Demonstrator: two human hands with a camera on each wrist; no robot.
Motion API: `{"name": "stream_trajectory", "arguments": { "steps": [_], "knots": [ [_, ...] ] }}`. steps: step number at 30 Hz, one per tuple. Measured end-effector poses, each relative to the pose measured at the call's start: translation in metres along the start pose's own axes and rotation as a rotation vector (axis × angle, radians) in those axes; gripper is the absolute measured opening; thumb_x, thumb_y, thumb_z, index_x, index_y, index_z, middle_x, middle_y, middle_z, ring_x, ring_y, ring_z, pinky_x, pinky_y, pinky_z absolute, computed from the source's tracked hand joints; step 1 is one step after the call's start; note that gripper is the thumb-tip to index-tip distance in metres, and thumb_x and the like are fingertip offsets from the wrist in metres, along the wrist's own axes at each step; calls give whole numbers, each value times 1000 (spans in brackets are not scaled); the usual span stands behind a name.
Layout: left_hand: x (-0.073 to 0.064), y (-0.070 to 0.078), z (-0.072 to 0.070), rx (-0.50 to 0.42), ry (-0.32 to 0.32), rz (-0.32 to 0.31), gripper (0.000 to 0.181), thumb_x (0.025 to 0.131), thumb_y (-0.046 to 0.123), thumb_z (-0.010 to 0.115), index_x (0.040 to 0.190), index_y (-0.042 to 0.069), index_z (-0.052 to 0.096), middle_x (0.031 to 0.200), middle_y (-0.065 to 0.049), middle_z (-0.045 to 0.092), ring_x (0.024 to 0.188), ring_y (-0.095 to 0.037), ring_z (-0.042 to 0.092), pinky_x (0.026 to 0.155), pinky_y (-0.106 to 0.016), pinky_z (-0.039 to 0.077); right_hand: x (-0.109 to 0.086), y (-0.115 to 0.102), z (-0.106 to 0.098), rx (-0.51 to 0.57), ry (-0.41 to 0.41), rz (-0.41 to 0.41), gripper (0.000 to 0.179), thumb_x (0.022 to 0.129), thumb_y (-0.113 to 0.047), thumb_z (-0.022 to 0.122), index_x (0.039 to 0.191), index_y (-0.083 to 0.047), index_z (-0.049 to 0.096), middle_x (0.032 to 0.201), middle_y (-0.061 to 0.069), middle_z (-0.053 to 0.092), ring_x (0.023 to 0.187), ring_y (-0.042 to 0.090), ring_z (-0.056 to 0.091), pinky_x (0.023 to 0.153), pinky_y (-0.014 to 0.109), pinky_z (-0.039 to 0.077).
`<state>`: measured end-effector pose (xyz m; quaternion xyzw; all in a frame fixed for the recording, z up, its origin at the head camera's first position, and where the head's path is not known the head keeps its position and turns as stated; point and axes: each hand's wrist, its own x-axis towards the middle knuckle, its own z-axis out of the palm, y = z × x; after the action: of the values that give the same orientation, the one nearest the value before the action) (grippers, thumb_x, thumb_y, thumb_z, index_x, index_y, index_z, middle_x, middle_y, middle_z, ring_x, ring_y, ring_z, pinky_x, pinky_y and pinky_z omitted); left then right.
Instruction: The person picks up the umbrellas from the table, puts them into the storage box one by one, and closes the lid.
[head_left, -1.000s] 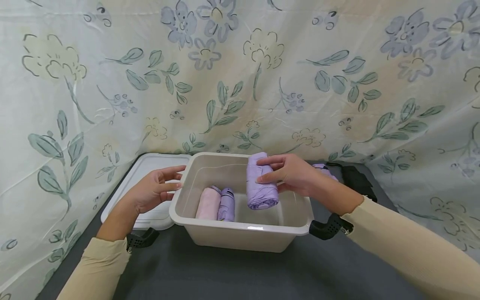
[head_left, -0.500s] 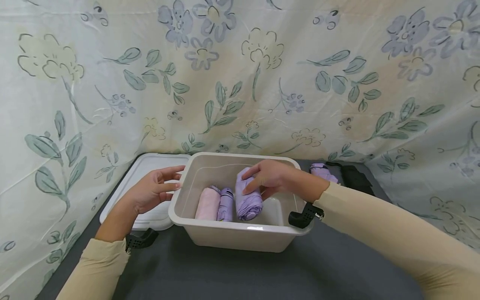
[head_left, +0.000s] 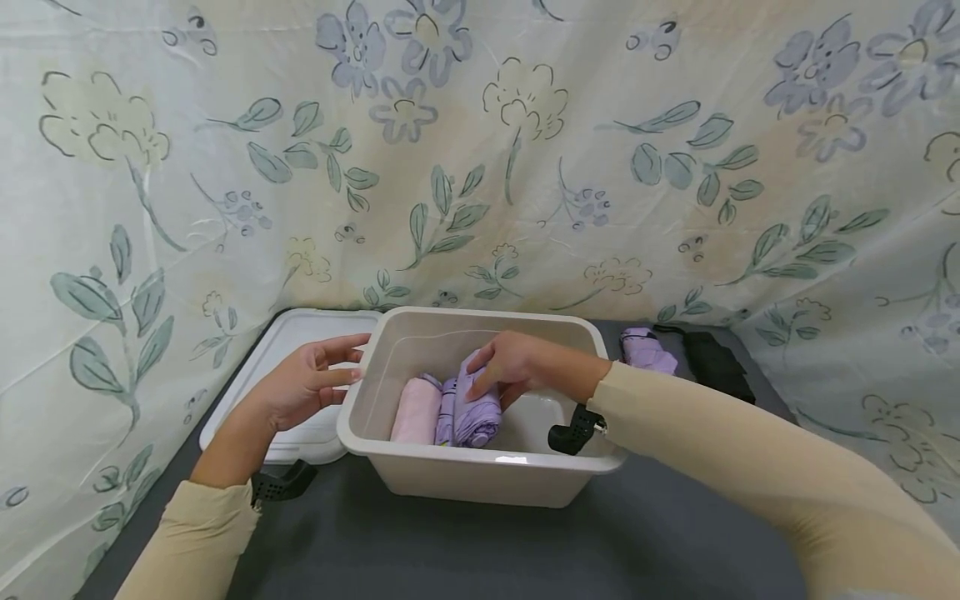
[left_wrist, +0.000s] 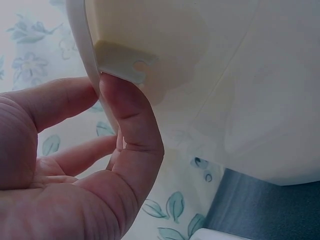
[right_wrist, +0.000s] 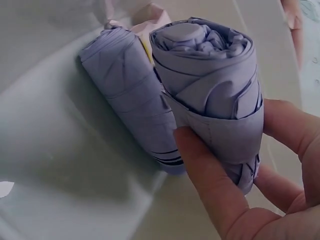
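Observation:
Inside the beige plastic bin [head_left: 480, 483], my right hand [head_left: 525, 365] grips a thick, rolled-up purple folding umbrella [head_left: 477, 419] by its sides. In the right wrist view, thumb and fingers clasp this umbrella [right_wrist: 215, 95] around its strap, and its wrapped end faces the camera. Right beside it lies a slimmer purple umbrella [right_wrist: 127, 90], leaning along the bin's floor. A pink rolled bundle [head_left: 417, 410] lies to the left of that one. My left hand [head_left: 303, 387] holds the bin's left rim, which the left wrist view shows pinched between thumb and fingers.
A white lid [head_left: 322, 437] lies left of the bin, partly beneath my left forearm and hand. To the right, beyond my right forearm, are another purple folded bundle [head_left: 647, 350] and a black one [head_left: 712, 367]. A flowered curtain [head_left: 480, 167] closes off the back.
My right hand has lowered the thick purple umbrella into the bin and moved it left, up against the slimmer purple one. The left hand has stayed at the rim.

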<state>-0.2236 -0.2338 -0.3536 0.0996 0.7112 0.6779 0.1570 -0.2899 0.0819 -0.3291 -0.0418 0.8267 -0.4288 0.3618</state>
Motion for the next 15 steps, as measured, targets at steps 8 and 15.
{"name": "stream_trajectory", "arguments": {
  "steps": [8, 15],
  "knots": [
    [-1, -2, 0, -6, -1, -4, 69, 100, 9, 65, 159, 1, 30, 125, -4, 57, 106, -14, 68, 88, -32, 61, 11, 6, 13, -15, 7, -27, 48, 80, -3, 86, 125, -3, 71, 115, 16, 69, 80, 26, 72, 73, 41, 64],
    [-1, -2, 0, 4, 8, 0, 69, 100, 9, 64, 160, 1, 30, 125, -4, 57, 105, -13, 68, 87, -32, 61, 13, 8, 18, 14, -2, -46, 50, 81, 1, 84, 128, -1, 68, 117, 17, 66, 81, 25, 70, 75, 42, 64]
  ]
}}
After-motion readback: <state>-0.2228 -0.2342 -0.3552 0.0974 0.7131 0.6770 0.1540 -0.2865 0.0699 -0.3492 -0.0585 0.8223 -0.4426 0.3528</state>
